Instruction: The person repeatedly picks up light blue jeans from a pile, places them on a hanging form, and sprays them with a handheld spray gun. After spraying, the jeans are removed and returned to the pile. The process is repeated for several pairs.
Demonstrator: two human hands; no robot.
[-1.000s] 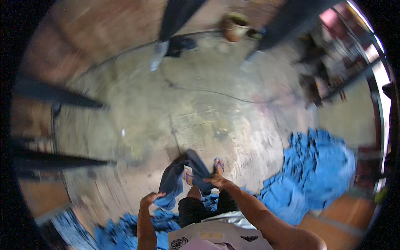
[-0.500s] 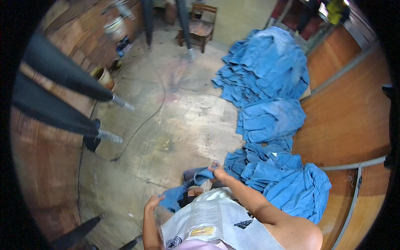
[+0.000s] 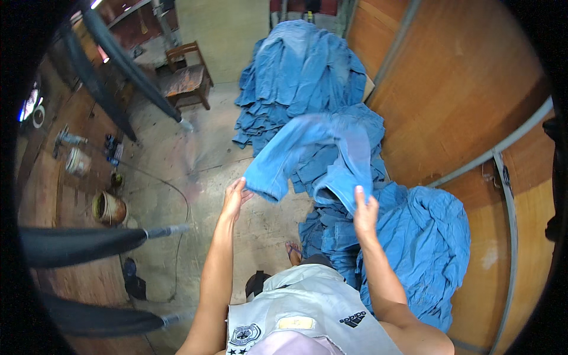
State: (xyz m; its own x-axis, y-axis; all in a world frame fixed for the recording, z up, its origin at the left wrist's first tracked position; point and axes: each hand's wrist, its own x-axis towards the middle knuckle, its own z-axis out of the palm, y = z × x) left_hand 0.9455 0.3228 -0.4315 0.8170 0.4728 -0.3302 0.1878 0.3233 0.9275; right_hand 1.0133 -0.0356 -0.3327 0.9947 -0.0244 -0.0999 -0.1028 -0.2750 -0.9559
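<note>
Out in front of me a pair of blue denim jeans (image 3: 273,161) hangs in the air in an arch, its far part blurred by motion. My left hand (image 3: 235,199) pinches one leg end at the left. My right hand (image 3: 365,214) grips the other leg end, thumb on top; that opening shows as a dark hollow. Beyond and under the jeans lies a stack of blue denim garments (image 3: 305,74), partly hidden by them. Beside my right forearm is another heap of blue denim (image 3: 423,242), loosely crumpled.
A wooden partition (image 3: 455,89) with metal framing runs along the right. At the far left stands a wooden chair (image 3: 188,80). Several black padded arms (image 3: 89,247) with metal tips jut in from the left, near buckets (image 3: 111,208) and a cable on the floor.
My view has turned to the right. Both hands have risen from near my body and stretched forward, swinging the jeans out toward the denim stack.
</note>
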